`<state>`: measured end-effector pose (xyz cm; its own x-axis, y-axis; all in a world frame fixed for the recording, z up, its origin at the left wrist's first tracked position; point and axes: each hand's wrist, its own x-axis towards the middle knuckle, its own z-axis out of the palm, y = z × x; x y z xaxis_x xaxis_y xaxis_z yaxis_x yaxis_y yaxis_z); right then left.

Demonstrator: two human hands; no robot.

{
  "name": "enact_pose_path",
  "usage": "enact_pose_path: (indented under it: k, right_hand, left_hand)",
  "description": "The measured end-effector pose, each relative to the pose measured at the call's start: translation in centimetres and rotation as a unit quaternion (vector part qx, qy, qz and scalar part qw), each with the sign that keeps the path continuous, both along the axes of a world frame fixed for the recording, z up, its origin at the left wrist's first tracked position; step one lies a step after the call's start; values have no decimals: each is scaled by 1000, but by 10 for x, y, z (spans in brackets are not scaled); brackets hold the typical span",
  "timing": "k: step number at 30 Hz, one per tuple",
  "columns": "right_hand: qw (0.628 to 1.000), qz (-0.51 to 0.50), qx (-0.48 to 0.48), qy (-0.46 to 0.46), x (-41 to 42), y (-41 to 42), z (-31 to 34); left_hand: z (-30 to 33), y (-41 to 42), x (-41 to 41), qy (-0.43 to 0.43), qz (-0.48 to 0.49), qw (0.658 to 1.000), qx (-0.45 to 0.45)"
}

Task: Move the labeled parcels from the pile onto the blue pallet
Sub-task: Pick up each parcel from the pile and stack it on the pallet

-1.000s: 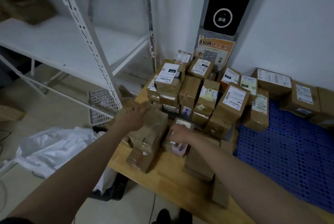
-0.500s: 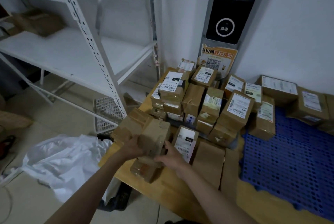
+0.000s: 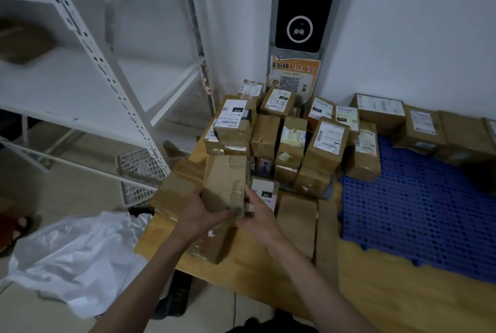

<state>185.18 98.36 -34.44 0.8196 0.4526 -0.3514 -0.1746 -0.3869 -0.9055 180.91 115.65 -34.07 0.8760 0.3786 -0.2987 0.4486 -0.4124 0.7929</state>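
Two hands hold one brown parcel [image 3: 225,182] above the near-left part of the pile [image 3: 281,142]. The left hand [image 3: 200,215] grips its lower left edge with curled fingers, and the right hand [image 3: 259,218] grips its lower right side. The parcel's long axis runs away from the person, tilted up toward the pile, and its taped plain face looks at the camera. About fifteen parcels are in the pile, though an exact count is not possible — most show white labels. At least four more boxes [image 3: 418,128] sit on the far end of the blue pallet [image 3: 418,217], to the right. Just beside the held parcel stands a small box with a white label [image 3: 264,193]. To the left are a white metal shelf [image 3: 80,82] and a white plastic bag [image 3: 77,254] on the floor.
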Motion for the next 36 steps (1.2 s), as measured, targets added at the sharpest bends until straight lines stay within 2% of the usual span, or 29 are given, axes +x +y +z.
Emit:
enact_pose_path:
  k: [6, 9, 16, 21, 28, 36]
  right_hand:
    - [996, -54, -29, -69, -4, -45, 7]
    - [988, -78, -72, -110, -8, -77, 10]
    - [971, -164, -120, -122, -29, -158, 17]
    - [954, -234, -154, -111, -43, -213, 18]
    - [942, -276, -160, -101, -58, -292, 21]
    - [944, -272, -160, -95, -68, -403, 21]
  left_hand:
    - [7, -52, 7, -46, -53, 997, -15]
    - [6, -82, 9, -24, -113, 993, -13]
    - [9, -159, 21, -15, -221, 975, -7]
    - [12, -216, 28, -10, -319, 947, 29]
    - [7, -297, 25, -28, -328, 943, 44]
    - [5, -408, 13, -28, -331, 940, 74]
